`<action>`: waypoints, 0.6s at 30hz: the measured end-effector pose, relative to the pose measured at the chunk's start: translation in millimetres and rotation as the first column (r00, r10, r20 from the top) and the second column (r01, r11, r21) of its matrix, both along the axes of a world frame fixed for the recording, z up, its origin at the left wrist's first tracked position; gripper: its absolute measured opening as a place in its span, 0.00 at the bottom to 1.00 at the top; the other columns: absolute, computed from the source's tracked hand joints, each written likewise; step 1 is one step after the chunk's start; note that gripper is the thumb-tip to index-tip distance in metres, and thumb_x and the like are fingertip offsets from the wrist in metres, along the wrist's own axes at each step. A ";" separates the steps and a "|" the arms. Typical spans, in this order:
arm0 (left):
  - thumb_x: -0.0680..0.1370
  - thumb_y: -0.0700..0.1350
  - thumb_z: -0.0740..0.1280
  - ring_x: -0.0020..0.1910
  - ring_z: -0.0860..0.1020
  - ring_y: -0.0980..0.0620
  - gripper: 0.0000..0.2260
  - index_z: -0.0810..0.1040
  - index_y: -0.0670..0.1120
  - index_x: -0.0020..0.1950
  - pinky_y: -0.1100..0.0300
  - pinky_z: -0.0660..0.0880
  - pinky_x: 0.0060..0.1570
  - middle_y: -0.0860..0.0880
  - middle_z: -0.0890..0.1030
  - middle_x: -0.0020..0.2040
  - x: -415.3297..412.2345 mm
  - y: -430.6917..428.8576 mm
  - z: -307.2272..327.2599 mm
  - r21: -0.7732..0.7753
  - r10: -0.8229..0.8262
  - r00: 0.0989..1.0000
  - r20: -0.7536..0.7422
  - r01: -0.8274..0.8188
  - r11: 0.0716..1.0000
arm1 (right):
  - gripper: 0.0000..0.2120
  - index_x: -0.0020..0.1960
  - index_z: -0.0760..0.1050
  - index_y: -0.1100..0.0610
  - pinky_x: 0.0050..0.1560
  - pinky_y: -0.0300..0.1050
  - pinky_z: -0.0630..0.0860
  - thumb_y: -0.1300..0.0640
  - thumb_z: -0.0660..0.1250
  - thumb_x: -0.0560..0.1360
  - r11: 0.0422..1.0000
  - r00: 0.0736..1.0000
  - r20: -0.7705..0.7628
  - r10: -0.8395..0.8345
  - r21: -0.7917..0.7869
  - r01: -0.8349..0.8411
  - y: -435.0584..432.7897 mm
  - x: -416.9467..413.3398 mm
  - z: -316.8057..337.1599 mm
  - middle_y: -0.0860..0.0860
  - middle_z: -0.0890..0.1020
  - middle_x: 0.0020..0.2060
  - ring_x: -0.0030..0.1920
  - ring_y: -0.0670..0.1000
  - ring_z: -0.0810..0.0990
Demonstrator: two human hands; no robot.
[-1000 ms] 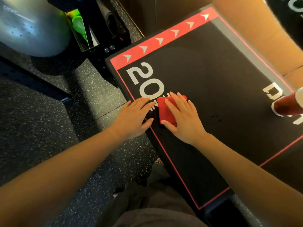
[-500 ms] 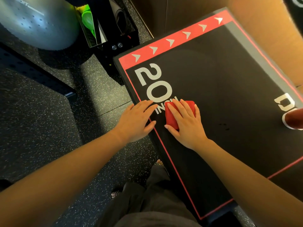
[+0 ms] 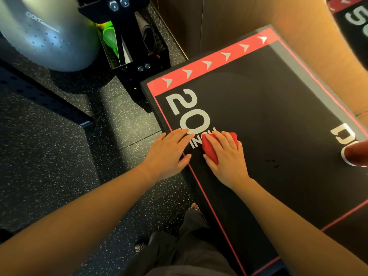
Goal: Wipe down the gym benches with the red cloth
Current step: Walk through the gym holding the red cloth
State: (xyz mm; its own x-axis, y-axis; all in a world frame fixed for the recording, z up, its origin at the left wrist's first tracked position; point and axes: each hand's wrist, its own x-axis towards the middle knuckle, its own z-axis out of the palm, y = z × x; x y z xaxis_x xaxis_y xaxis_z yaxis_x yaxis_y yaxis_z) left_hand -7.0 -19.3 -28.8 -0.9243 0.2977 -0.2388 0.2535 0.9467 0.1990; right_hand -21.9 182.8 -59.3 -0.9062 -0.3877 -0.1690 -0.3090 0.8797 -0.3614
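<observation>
The bench is a black padded box (image 3: 262,108) with a red border and "20 INCH" printed in white. A folded red cloth (image 3: 209,150) lies on its top near the left edge, just right of the word INCH. My right hand (image 3: 227,156) lies over the cloth and presses it down with fingers stretched forward, hiding most of it. Beside it, my left hand (image 3: 169,154) rests flat on the box's left edge, fingertips touching the printed zero.
A red cylinder with a white rim (image 3: 356,155) pokes in at the right edge over the box. A grey exercise ball (image 3: 45,30) and a black rack (image 3: 137,56) holding a green item stand at the far left. Speckled rubber floor (image 3: 59,156) lies left of the box.
My right hand slid the cloth a little to the right across the box top, uncovering more of the word INCH. My left hand stayed on the box edge.
</observation>
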 end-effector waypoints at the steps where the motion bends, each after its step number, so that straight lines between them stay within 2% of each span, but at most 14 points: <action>1: 0.79 0.57 0.57 0.75 0.57 0.52 0.27 0.56 0.51 0.76 0.48 0.60 0.72 0.51 0.59 0.76 -0.3 -0.8 0.4 0.005 0.000 1.000 -0.002 0.000 1.000 | 0.32 0.76 0.56 0.48 0.73 0.60 0.55 0.40 0.61 0.76 1.000 1.000 0.015 0.015 -0.008 -0.015 2.7 -0.4 1.1 0.48 0.59 0.75 0.75 0.52 0.53; 5: 0.79 0.57 0.56 0.75 0.57 0.52 0.27 0.56 0.51 0.76 0.48 0.60 0.72 0.51 0.59 0.76 -1.5 -5.4 -0.9 0.003 0.001 1.000 -0.003 -0.001 1.000 | 0.36 0.76 0.53 0.45 0.73 0.59 0.47 0.31 0.57 0.74 1.000 1.000 0.026 -0.008 -0.004 0.008 -0.5 -1.0 9.4 0.46 0.52 0.77 0.77 0.51 0.45; 8: 0.79 0.57 0.56 0.75 0.56 0.53 0.27 0.56 0.51 0.76 0.48 0.59 0.72 0.51 0.59 0.76 -2.2 -6.4 -1.7 0.000 0.011 1.000 -0.006 -0.011 1.000 | 0.36 0.77 0.50 0.46 0.73 0.61 0.46 0.32 0.54 0.75 0.984 0.985 0.041 -0.166 0.072 0.163 -18.7 -5.4 10.8 0.48 0.48 0.77 0.77 0.53 0.41; 10: 0.79 0.57 0.56 0.75 0.56 0.53 0.27 0.56 0.51 0.76 0.48 0.59 0.72 0.52 0.59 0.76 -2.0 -5.6 -0.8 -0.003 0.008 1.000 -0.005 -0.008 1.000 | 0.35 0.77 0.52 0.49 0.72 0.62 0.49 0.35 0.55 0.76 0.973 0.978 0.029 -0.207 0.112 0.203 -26.7 -4.5 7.2 0.51 0.50 0.77 0.77 0.55 0.43; 14: 0.79 0.57 0.57 0.75 0.57 0.52 0.27 0.57 0.51 0.76 0.49 0.61 0.72 0.51 0.60 0.75 -1.0 -7.4 0.4 -0.001 0.009 1.000 -0.015 -0.009 1.000 | 0.32 0.75 0.57 0.50 0.72 0.59 0.55 0.39 0.59 0.76 0.985 0.987 0.001 -0.158 0.077 0.157 -20.7 1.8 1.8 0.50 0.59 0.75 0.76 0.54 0.51; 18: 0.79 0.56 0.58 0.74 0.59 0.52 0.27 0.58 0.50 0.75 0.50 0.61 0.71 0.51 0.61 0.75 4.1 -8.8 1.6 0.002 0.008 1.000 -0.029 -0.008 1.000 | 0.30 0.74 0.60 0.48 0.73 0.54 0.52 0.42 0.63 0.76 0.999 0.998 0.048 0.043 -0.021 -0.042 -4.0 2.8 5.1 0.47 0.61 0.74 0.76 0.50 0.51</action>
